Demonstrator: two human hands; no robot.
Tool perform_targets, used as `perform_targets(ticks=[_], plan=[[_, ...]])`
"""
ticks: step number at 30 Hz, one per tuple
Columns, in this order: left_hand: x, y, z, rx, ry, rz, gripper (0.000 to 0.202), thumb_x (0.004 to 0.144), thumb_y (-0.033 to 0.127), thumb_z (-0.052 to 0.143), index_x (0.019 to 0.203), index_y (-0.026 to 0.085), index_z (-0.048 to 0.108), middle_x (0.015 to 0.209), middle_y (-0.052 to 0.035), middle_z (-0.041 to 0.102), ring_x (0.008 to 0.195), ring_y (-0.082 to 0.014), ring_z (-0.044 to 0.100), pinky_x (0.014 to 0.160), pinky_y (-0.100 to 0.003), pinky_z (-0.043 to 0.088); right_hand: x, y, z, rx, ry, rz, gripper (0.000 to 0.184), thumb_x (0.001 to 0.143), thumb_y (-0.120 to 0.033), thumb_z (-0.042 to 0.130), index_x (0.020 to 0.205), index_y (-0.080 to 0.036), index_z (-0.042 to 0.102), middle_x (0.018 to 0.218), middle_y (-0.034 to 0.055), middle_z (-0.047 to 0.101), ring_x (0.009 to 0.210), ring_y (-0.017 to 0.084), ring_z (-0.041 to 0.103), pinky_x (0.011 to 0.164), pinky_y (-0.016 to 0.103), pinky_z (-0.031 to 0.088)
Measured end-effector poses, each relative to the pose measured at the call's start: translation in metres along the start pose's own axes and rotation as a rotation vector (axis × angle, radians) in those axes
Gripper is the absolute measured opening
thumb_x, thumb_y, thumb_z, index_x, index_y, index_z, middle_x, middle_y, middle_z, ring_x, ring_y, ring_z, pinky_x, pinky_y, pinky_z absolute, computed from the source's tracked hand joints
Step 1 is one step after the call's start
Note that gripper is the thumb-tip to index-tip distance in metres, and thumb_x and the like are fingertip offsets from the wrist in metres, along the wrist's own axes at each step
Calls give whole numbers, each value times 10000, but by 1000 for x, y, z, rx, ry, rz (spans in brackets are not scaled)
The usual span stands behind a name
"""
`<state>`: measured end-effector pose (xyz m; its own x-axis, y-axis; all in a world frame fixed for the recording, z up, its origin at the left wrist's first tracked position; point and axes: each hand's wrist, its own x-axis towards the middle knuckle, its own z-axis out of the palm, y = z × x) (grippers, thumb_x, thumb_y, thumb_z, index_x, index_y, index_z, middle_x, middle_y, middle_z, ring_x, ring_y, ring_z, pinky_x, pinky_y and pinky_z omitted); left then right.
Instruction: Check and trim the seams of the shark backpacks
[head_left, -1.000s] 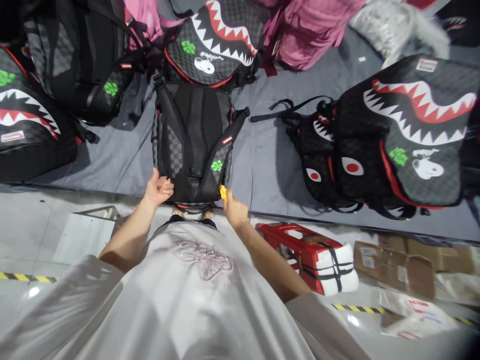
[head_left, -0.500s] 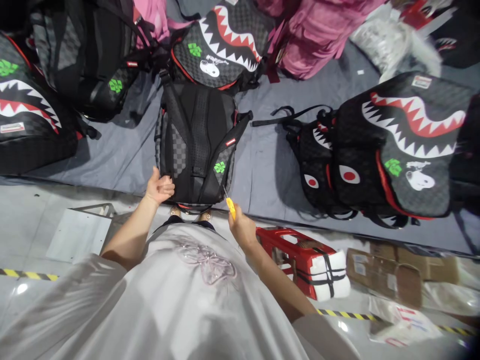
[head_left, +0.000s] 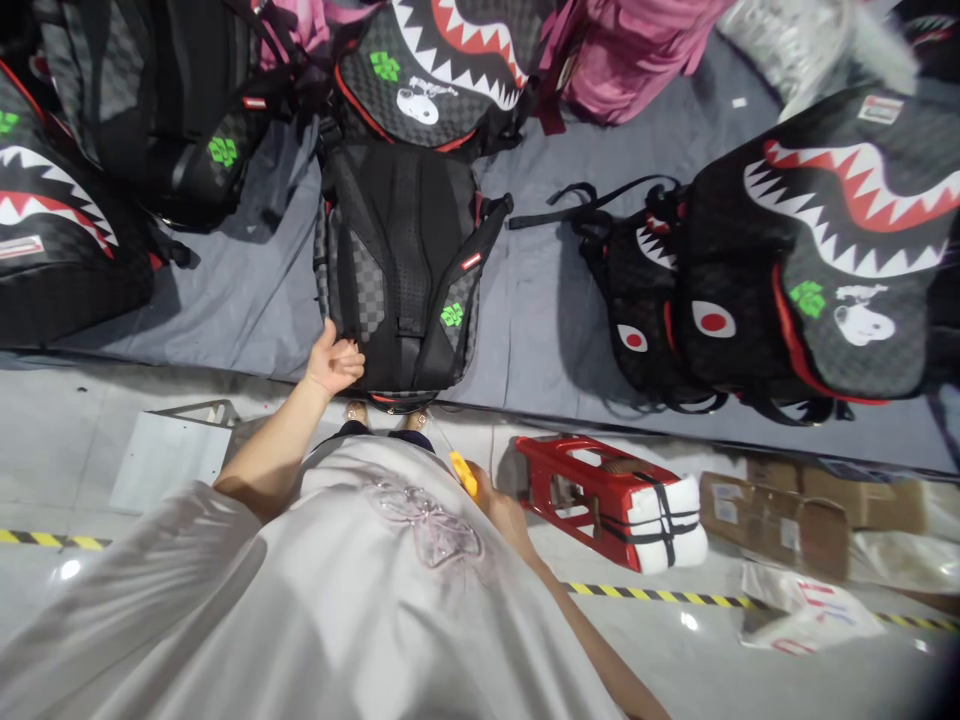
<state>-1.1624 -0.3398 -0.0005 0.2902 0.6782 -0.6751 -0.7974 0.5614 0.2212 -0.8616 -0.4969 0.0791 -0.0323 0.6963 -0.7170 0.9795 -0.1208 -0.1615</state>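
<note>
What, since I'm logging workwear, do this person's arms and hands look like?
A loose, wide, pale grey sleeve leaves the left forearm bare. The left hand and right hand are ungloved, with no wristwear showing. The right sleeve is not clearly visible.

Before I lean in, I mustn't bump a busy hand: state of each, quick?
Left hand: fingers curled at the black checkered backpack; whether gripping it, cannot tell.
Right hand: closed, holding a slim yellow-handled tool.

Light brightens my left hand; glare spots the floor on both sides, shadow darkens the grey cloth beside the right-hand backpacks, far-right plastic blurs.
</note>
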Motion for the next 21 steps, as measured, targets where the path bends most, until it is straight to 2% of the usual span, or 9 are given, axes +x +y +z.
perform_targets(ticks=[4, 9, 12, 14, 15, 17, 19, 20, 21], plan=[[3, -8, 11, 121, -18, 33, 624, 979, 665, 308, 812, 162, 638, 606, -6, 584, 390, -45, 339, 392, -172, 289, 14, -22, -11, -114, -122, -117, 473, 996, -433, 470, 1427, -243, 436, 962, 75, 765, 889, 243, 733, 663, 261, 404], [-7, -10, 16, 409, 64, 117, 495, 929, 626, 479, 902, 154, 627, 706, -26, 612, 547, -104, 552, 487, -196, 423, 24, -20, -13, -234, 50, 131, 388, 1028, -317, 356, 1386, -193, 441, 929, 109, 759, 843, 238, 735, 649, 274, 412], [-30, -24, 11, 646, 217, 233, 352, 880, 497, 612, 919, 148, 616, 855, -79, 666, 781, -189, 667, 604, -253, 508, 20, -15, -10, -158, 22, 126, 364, 1022, -327, 356, 1342, -202, 477, 914, 107, 755, 851, 253, 731, 659, 284, 414], [-43, -41, 12, 771, 298, 372, 284, 852, 395, 669, 1022, 172, 625, 1122, -112, 672, 1099, -237, 636, 836, -321, 539, 21, -13, -7, -63, -37, 88, 360, 1023, -355, 348, 1316, -207, 496, 924, 111, 752, 878, 266, 727, 677, 293, 416], [-46, -52, 14, 904, 286, 470, 306, 847, 350, 679, 1103, 190, 629, 1278, -114, 628, 1267, -252, 548, 982, -362, 494, 23, -12, -5, -19, -51, 80, 368, 1025, -364, 342, 1318, -203, 495, 943, 120, 751, 900, 273, 723, 691, 300, 419], [-41, -72, 22, 1368, 141, 693, 475, 834, 265, 689, 1296, 218, 592, 1531, -116, 448, 1482, -288, 304, 1184, -454, 304, 27, -11, -1, 41, -51, 89, 383, 1026, -357, 343, 1340, -188, 483, 990, 138, 745, 945, 281, 714, 714, 309, 427], [-25, -89, 32, 1954, -49, 869, 698, 800, 213, 715, 1457, 206, 481, 1627, -162, 283, 1528, -353, 178, 1222, -559, 160, 30, -10, 2, 85, -46, 93, 387, 1021, -351, 382, 1350, -178, 491, 1005, 136, 744, 951, 275, 711, 718, 308, 441], [-16, -95, 37, 2194, -95, 917, 795, 782, 207, 732, 1510, 195, 413, 1638, -193, 234, 1525, -388, 171, 1210, -601, 140, 31, -10, 3, 106, -38, 92, 381, 1014, -343, 418, 1343, -173, 508, 990, 129, 745, 931, 268, 713, 714, 307, 452], [-7, -101, 40, 2355, -84, 936, 867, 760, 205, 752, 1537, 177, 367, 1631, -228, 226, 1512, -418, 194, 1195, -628, 144, 31, -9, 2, 132, -20, 90, 371, 1003, -336, 459, 1327, -170, 531, 968, 118, 746, 902, 259, 714, 708, 306, 465]])
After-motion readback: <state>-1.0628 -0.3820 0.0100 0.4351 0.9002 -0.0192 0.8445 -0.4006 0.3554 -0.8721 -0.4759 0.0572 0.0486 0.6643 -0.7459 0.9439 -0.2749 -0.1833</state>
